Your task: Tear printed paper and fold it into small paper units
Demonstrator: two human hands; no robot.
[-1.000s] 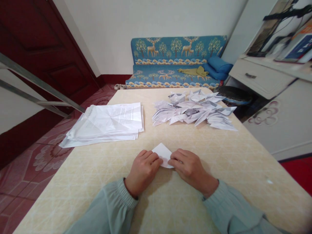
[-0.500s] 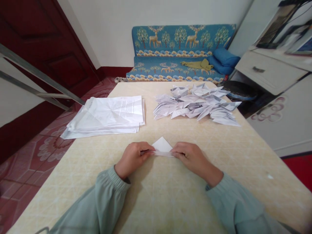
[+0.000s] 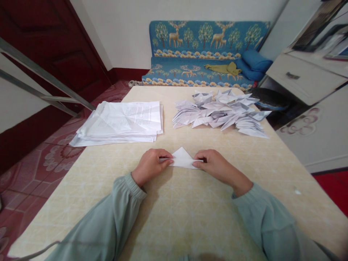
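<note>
A small folded sheet of white paper (image 3: 182, 158) is held between my two hands near the middle of the table. It has a triangular peak pointing away from me and a flat band along the near edge. My left hand (image 3: 153, 162) pinches the band's left end between thumb and fingers. At the right end, my right hand (image 3: 213, 164) pinches it the same way. The fingers cover both ends of the band.
On the pale patterned table (image 3: 174, 217), a stack of printed sheets (image 3: 122, 121) lies to the left. A heap of folded paper boats (image 3: 220, 110) sits at the back right. Behind stands a blue sofa (image 3: 190, 43), with a white cabinet (image 3: 312, 83) on the right.
The paper's near band now shows broader and faces up more, with its ends more visible at the fingers. Both hands still pinch it. The whole view has shifted slightly.
</note>
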